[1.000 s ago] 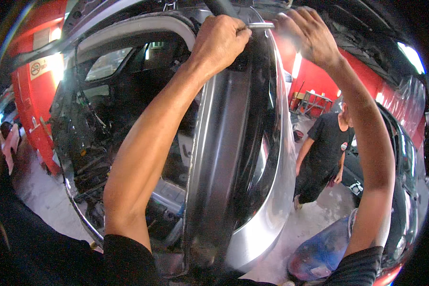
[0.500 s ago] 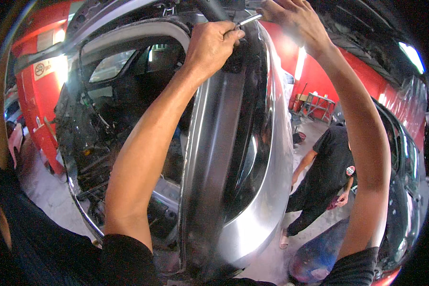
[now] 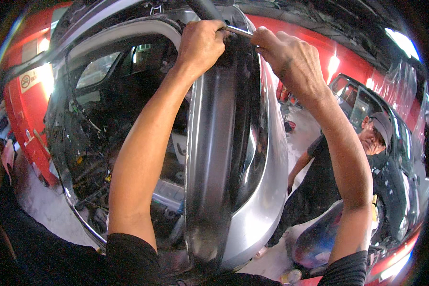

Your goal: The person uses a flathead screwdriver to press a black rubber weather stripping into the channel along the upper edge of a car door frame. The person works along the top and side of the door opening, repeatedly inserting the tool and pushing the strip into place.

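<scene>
My raised hands meet at the upper corner of a grey car body's rear opening. My right hand (image 3: 291, 57) is closed around one end of a slim, shiny metal tool (image 3: 239, 32); its exact kind is unclear. The tool's other end runs to the fingers of my left hand (image 3: 202, 45), which are curled tight against the body beside the lower end of a thick black strut (image 3: 206, 8). What those fingers grip is hidden. Below my hands runs the bare grey channel (image 3: 212, 114) of the opening's edge, alongside the silver outer panel (image 3: 260, 205).
Left of my left arm lies the stripped car interior (image 3: 128, 95) with loose wiring. A person in dark clothes (image 3: 317, 167) and a cap stands close on the right, behind my right forearm. Beyond is a dark car (image 3: 395, 171). A raised panel (image 3: 319, 21) hangs overhead.
My right hand has come down and left, from a blurred position near the tool's tip to a grip on it. My left hand stays at the strut. The person on the right has straightened up.
</scene>
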Motion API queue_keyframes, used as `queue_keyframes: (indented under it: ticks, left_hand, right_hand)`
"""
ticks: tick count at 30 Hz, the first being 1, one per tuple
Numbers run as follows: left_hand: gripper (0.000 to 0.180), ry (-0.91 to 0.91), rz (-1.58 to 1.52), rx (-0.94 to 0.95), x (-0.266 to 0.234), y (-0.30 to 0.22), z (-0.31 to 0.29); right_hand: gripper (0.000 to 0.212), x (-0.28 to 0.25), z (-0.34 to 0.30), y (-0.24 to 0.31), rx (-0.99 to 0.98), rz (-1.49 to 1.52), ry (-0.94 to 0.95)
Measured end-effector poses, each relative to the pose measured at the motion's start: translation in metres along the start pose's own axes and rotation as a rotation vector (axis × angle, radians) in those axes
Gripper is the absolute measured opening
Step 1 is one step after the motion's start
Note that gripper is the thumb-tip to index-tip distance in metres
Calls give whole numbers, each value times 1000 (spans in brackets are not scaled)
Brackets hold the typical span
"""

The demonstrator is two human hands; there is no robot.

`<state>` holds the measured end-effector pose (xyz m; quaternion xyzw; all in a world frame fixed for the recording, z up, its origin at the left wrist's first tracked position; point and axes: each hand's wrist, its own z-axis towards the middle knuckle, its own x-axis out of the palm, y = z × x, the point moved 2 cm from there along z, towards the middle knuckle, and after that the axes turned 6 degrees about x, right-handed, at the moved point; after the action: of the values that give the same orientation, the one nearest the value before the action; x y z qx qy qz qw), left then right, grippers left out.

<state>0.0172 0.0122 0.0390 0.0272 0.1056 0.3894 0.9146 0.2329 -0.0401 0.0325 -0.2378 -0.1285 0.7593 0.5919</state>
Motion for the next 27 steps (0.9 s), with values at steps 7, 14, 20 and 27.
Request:
queue_keyframes:
  ticks: [7,14,20,27]
  left_hand:
    - [20,34,21,37,-2,4,-1]
    - [19,-39,46,113,1,9,-3]
    - [17,97,-21,118,-3,12,8]
    - [18,165,-54,28,-5,13,8]
  right_hand:
    - [21,-4,-5,25,165,110,108]
    - [24,-13,-7,41,186,166,148]
    - [27,-18,-1,58,238,236,218]
    - [25,-13,2,55,218,168,178]
